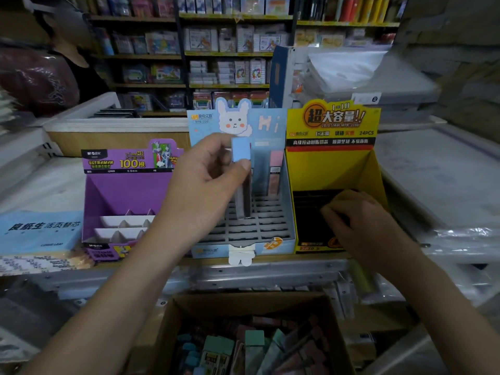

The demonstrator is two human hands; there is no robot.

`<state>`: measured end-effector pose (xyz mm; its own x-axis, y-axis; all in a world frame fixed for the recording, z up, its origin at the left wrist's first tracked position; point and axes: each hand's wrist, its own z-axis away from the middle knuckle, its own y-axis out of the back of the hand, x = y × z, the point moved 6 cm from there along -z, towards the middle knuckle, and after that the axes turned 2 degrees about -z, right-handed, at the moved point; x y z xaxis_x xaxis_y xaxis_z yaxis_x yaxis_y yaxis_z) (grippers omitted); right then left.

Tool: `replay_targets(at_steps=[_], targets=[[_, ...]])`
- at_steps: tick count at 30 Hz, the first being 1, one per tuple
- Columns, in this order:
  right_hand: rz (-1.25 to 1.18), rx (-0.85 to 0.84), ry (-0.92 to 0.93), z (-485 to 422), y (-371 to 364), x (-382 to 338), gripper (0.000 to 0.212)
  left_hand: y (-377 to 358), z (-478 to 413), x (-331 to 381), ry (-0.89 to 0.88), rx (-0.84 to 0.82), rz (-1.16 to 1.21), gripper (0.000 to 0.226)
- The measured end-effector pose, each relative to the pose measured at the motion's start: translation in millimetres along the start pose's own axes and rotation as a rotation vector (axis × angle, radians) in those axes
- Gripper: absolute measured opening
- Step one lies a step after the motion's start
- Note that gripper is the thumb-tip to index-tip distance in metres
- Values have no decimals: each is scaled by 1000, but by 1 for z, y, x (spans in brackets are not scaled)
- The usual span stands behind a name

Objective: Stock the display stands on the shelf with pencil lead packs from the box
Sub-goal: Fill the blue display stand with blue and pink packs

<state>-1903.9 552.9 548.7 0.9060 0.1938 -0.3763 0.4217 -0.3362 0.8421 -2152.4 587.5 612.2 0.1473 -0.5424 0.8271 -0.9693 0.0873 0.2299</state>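
Note:
My left hand pinches a pencil lead pack with a blue cap, held upright over the slotted grid of the light blue rabbit display stand. A pink-capped pack stands in the back right of that stand. Inside the yellow display stand, over its dark interior, is my right hand with fingers curled; what it holds is hidden. A purple display stand sits to the left. The cardboard box below the shelf holds several green, pink and blue packs.
Blue paper refill packs lie left of the purple stand. Plastic-wrapped stacks fill the shelf to the right. The metal shelf edge runs between stands and box. Stocked shelves fill the background.

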Motion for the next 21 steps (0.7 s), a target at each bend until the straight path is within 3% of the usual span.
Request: replay_targets(at_steps=[9, 21], targets=[[6, 23, -34, 5, 3, -3, 26, 7, -37, 11, -51, -72, -334, 16], [25, 56, -20, 8, 5, -6, 25, -2, -56, -3, -48, -224, -570, 18]])
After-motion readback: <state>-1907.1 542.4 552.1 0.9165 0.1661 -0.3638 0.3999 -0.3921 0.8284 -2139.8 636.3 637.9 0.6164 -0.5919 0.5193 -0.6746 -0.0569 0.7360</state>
